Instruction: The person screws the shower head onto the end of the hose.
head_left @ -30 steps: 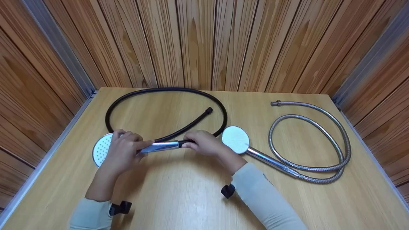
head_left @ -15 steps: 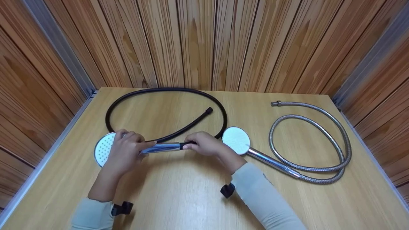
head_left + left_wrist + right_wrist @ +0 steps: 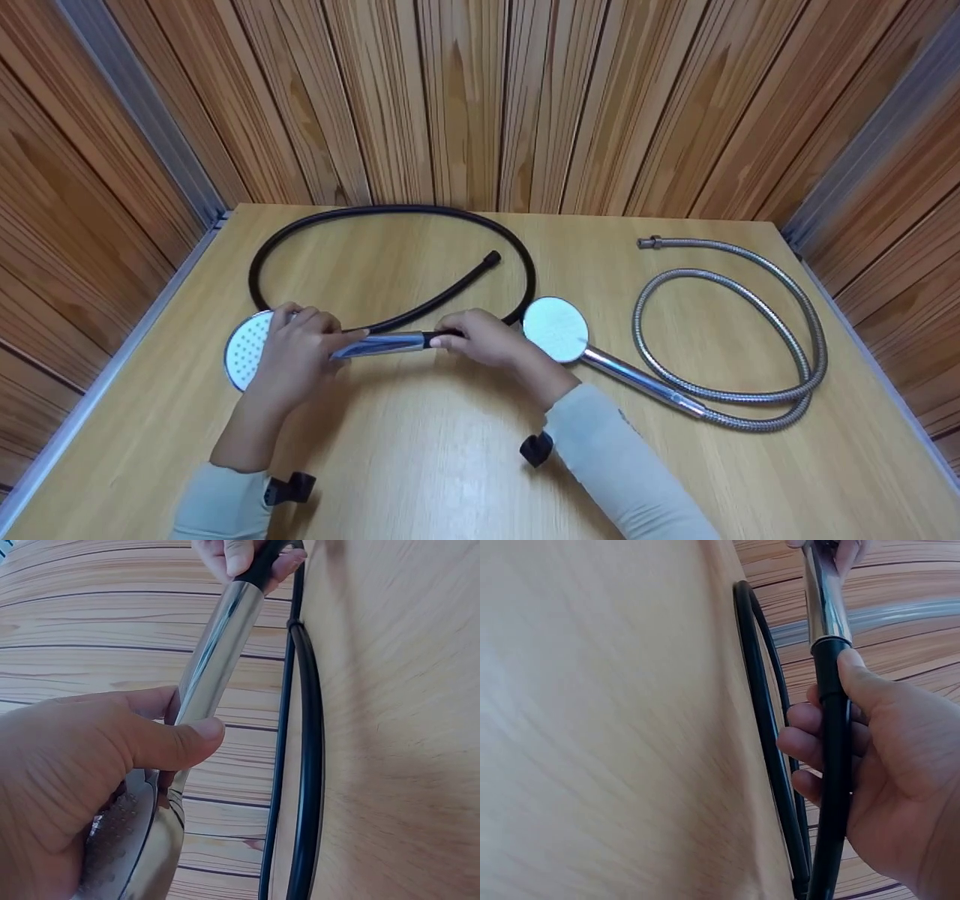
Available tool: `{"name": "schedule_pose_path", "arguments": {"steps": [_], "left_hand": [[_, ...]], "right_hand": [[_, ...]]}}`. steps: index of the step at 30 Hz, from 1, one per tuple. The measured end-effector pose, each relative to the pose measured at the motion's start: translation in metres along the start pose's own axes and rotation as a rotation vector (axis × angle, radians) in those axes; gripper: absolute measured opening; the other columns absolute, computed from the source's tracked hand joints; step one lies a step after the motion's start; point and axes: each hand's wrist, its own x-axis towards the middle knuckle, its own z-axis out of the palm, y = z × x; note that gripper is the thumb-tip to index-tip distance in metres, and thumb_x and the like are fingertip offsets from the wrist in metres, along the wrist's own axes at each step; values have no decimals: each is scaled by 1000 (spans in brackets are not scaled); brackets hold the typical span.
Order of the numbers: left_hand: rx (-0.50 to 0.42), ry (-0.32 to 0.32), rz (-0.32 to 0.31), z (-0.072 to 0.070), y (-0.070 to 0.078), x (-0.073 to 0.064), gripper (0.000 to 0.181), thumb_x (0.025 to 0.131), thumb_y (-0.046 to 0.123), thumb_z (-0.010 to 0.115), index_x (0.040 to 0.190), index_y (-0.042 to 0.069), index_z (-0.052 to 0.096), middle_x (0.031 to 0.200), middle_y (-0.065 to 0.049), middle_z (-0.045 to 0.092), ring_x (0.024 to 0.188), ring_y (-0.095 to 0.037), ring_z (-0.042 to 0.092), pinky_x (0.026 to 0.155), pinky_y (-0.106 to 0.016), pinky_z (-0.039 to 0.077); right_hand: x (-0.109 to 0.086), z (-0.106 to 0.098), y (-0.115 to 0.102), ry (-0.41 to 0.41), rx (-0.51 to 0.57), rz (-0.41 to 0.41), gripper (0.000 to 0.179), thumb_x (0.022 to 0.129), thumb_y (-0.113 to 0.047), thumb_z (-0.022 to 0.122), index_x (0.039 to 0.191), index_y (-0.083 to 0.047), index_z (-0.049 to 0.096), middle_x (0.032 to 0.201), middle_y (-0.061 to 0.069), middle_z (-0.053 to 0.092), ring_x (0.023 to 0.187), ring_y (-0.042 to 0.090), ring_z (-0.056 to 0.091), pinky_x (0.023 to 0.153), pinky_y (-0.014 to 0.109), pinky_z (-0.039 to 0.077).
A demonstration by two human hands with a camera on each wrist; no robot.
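Observation:
My left hand [image 3: 296, 352] grips the chrome handle of a shower head [image 3: 246, 351] near its neck, thumb along one side in the left wrist view. The white nozzle face peeks out left of the hand. At the handle's other end, my right hand [image 3: 476, 337] holds the end fitting of a black shower hose [image 3: 832, 765] between thumb and fingers. That fitting [image 3: 828, 664] sits right against the handle's chrome end. The rest of the hose loops on the table behind both hands, its free end [image 3: 491, 259] pointing up and right.
A second shower head [image 3: 555, 330] lies right of my right forearm, joined to a coiled silver metal hose [image 3: 814, 337]. The wooden table [image 3: 420, 465] meets a wood-panelled wall [image 3: 461, 105] at the back, with panels on both sides.
Both hands keep their holds. The left hand and shower head have shifted slightly to the right; the right hand stays nearly in place at the hose fitting.

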Motion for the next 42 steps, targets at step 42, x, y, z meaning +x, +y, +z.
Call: {"name": "schedule_pose_path", "arguments": {"steps": [42], "left_hand": [[-263,-124,-210,20,-28,-16,41,72,11,87,111,21,76,91,1,68,90,-21,56,97,-50,22]], "right_hand": [[-6,4,27,231,310,-51,19,83,-5,77,101,-10,78,98,-2,70,91,13,59,79,29,45]]}}
